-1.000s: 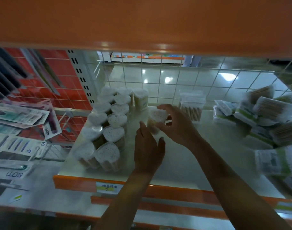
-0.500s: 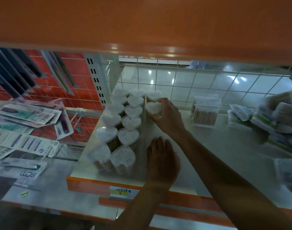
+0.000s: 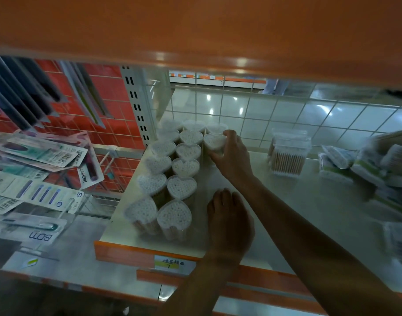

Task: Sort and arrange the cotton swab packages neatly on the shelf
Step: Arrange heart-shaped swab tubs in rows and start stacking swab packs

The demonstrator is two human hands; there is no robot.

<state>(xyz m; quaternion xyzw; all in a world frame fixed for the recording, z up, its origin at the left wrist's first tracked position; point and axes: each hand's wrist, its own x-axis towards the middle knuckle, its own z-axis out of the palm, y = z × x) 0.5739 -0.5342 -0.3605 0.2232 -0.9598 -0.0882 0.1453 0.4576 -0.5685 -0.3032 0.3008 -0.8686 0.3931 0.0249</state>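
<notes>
Curling round a heart-shaped cotton swab tub [image 3: 214, 141], the fingers of the right hand [image 3: 233, 156] are seen gripping it upright at the back of the shelf [image 3: 286, 201]. Just left of those fingers, two rows of matching tubs [image 3: 181, 185] are lined up. The left hand [image 3: 229, 222] is laid palm-down, fingers relaxed and holding nothing, just right of the front tubs. Further right, a square swab box [image 3: 288, 156] and heaped bagged packs [image 3: 378, 165] are found.
</notes>
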